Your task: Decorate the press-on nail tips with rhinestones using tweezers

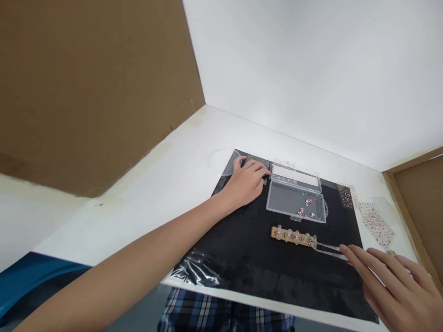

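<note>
Left hand (245, 180): open and flat, fingertips on the black mat (277, 281) at 11 o'clock.
Right hand (394, 290): fingers extended to metal prongs (328, 249); grip cannot be told.
Prongs' base: wooden bar (292, 237) studded with clear knobs.
Container: open clear plastic case (296, 203), loose coloured rhinestones (304, 207) inside, white card (296, 175) in its lid.
Around: rhinestone sheets (375, 225) at 2 o'clock; crumpled clear film (195, 269) at 7 o'clock.

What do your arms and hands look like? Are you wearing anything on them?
The left arm is bare, with no sleeve, watch or glove showing. The left hand and right hand have no gloves. Below them, blue checked cloth covers the legs.
</note>
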A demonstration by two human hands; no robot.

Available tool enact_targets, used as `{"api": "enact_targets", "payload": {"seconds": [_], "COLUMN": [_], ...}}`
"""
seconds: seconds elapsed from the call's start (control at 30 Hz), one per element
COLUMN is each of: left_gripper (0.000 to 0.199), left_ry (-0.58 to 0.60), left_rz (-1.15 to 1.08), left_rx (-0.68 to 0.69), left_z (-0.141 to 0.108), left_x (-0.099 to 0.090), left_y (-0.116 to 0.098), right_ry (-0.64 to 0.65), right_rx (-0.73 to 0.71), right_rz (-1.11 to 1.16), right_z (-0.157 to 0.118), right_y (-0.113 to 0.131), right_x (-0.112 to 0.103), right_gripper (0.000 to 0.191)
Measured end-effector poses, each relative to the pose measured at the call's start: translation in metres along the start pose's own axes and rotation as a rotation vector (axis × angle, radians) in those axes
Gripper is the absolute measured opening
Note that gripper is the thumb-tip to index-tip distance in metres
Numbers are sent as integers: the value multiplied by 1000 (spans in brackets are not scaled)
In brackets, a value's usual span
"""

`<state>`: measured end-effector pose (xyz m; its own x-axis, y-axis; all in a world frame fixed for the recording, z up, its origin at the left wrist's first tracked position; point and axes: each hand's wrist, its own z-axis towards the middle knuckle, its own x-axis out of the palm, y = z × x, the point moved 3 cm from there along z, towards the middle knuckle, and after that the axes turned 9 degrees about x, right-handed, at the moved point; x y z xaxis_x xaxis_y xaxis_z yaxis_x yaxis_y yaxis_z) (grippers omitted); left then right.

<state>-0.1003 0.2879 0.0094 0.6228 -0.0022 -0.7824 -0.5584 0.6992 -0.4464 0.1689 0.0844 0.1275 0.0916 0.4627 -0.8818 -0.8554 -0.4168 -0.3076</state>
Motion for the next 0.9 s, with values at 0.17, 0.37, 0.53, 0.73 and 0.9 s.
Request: {"api": "enact_targets", "payload": {"seconds": [0.17, 0.37, 0.53, 0.73, 0.9], "left_gripper": [40, 39, 39, 38, 39], "left_ry": [16, 12, 16, 16, 37], "left_rz": [-14, 6, 12, 4, -1], "left_rx": [-8, -13, -5, -9, -12], "left_z": [1, 1, 1, 1, 1], "left_x": [-1, -2, -2, -2, -3], "left_y": [-1, -2, -2, -2, -2], "right_ry": [10, 20, 15, 36, 34], "right_rx": [-66, -185, -214, -138, -101], "right_rz": [-17, -27, -62, -39, -60], "right_z": [1, 4, 5, -10, -31], "right_y": [-5, -12, -10, -10, -13], "right_x": [0, -1, -2, 5, 12], "right_gripper": [67, 67, 69, 69, 66]}}
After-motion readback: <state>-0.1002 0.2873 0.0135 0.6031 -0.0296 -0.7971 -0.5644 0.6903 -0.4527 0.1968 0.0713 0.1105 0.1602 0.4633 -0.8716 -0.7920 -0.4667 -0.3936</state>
